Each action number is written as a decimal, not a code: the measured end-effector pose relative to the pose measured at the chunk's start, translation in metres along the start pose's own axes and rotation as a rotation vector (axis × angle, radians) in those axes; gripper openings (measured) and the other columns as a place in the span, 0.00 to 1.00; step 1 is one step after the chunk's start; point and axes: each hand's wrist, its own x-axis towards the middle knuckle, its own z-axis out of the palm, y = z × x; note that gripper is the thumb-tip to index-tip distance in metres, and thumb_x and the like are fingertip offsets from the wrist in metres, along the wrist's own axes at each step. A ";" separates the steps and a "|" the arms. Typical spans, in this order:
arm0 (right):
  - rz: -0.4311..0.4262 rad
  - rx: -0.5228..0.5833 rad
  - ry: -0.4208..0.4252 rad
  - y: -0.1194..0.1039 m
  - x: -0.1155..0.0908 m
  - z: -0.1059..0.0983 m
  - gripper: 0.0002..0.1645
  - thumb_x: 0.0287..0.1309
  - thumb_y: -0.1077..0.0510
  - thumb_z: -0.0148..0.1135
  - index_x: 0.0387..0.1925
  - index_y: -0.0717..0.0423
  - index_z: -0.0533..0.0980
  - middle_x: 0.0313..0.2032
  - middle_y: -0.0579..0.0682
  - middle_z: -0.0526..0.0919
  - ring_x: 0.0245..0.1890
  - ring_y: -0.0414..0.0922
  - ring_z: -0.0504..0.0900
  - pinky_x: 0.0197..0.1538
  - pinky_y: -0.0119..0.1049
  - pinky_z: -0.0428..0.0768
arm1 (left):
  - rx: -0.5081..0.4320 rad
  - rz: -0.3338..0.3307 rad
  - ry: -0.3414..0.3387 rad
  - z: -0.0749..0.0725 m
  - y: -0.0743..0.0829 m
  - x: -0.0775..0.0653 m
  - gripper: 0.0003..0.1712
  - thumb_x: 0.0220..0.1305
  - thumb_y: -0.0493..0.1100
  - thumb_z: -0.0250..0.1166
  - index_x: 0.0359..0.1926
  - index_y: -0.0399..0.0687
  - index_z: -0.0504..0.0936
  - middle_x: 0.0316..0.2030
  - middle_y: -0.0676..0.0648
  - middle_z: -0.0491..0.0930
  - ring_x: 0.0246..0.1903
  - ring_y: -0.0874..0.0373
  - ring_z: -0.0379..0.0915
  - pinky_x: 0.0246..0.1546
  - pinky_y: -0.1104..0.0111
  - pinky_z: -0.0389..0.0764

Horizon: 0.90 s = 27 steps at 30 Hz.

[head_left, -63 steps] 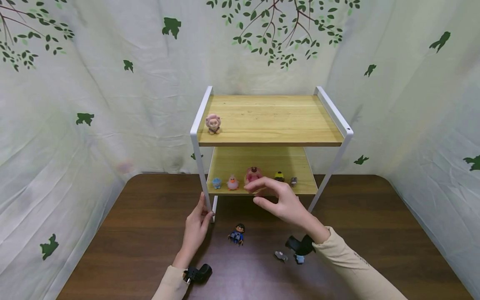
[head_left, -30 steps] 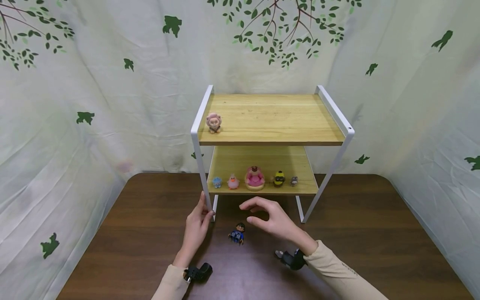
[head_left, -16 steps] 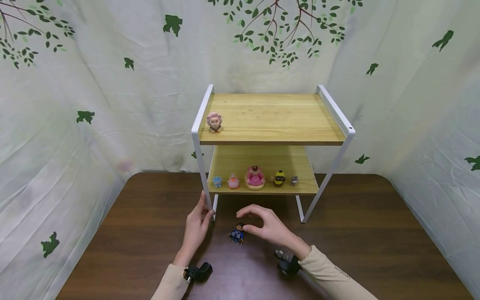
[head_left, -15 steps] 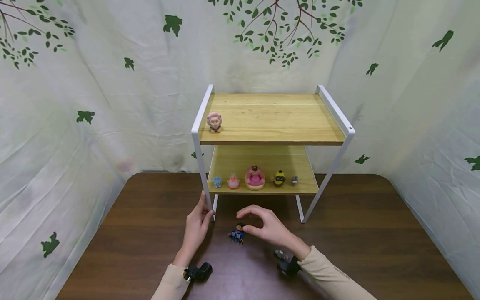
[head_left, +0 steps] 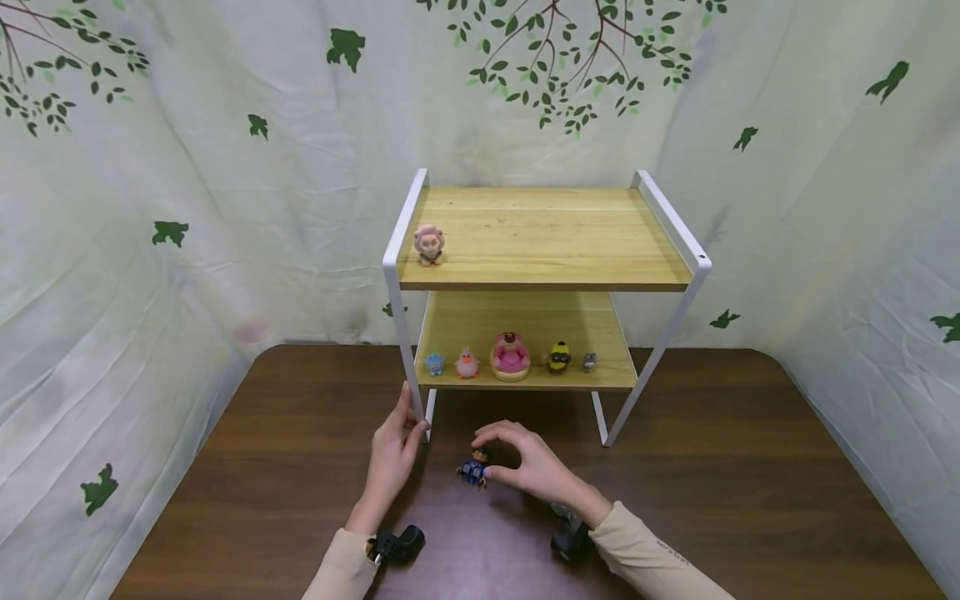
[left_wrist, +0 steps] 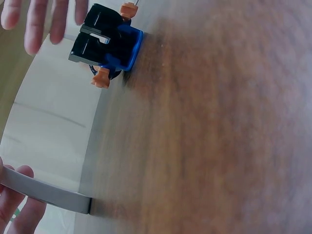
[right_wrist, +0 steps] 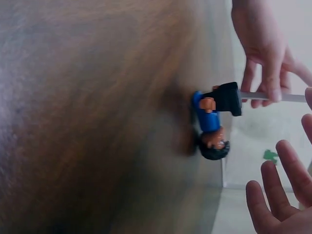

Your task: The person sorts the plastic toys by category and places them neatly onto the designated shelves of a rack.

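A small toy figure (head_left: 473, 469) with dark hair and blue clothes lies on its back on the brown table. My right hand (head_left: 531, 467) is just to its right, thumb and index finger curved apart; in the right wrist view a gap shows between the fingers (right_wrist: 278, 190) and the toy figure (right_wrist: 209, 117). My left hand (head_left: 392, 446) holds the white front-left leg (head_left: 406, 354) of a two-tier shelf. In the left wrist view, its fingers (left_wrist: 30, 214) lie around the leg (left_wrist: 53, 195), and the toy figure (left_wrist: 109, 41) shows from its feet end.
The lower shelf board (head_left: 517, 312) bears a row of small toys, among them a pink bear (head_left: 510, 357). A pink figure (head_left: 429, 245) stands on the upper board (head_left: 555, 233). A grey toy (head_left: 558, 510) is partly hidden behind the right wrist's camera (head_left: 572, 537).
My right hand has come down from in front of the lower shelf to the toy figure on the table. My left hand has stayed on the shelf leg.
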 end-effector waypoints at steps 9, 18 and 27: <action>0.074 -0.027 -0.024 0.006 -0.001 0.010 0.21 0.53 0.61 0.70 0.50 0.52 0.77 0.57 0.55 0.74 0.58 0.48 0.70 0.60 0.49 0.67 | -0.020 -0.020 -0.006 0.000 0.000 0.000 0.51 0.54 0.25 0.66 0.74 0.50 0.50 0.27 0.45 0.75 0.26 0.56 0.76 0.28 0.60 0.83; 0.114 -0.084 -0.044 0.013 -0.002 0.019 0.21 0.55 0.58 0.69 0.52 0.51 0.77 0.58 0.54 0.72 0.59 0.51 0.69 0.60 0.52 0.67 | -0.016 -0.011 0.001 0.000 0.000 0.000 0.54 0.54 0.25 0.66 0.75 0.56 0.48 0.27 0.45 0.75 0.25 0.56 0.76 0.27 0.61 0.83; 0.146 -0.118 -0.041 0.014 0.000 0.025 0.22 0.54 0.56 0.70 0.51 0.51 0.77 0.56 0.52 0.72 0.58 0.50 0.69 0.60 0.49 0.69 | -0.012 -0.025 -0.004 0.000 0.001 -0.001 0.55 0.54 0.25 0.66 0.75 0.56 0.48 0.27 0.45 0.75 0.26 0.55 0.77 0.28 0.60 0.83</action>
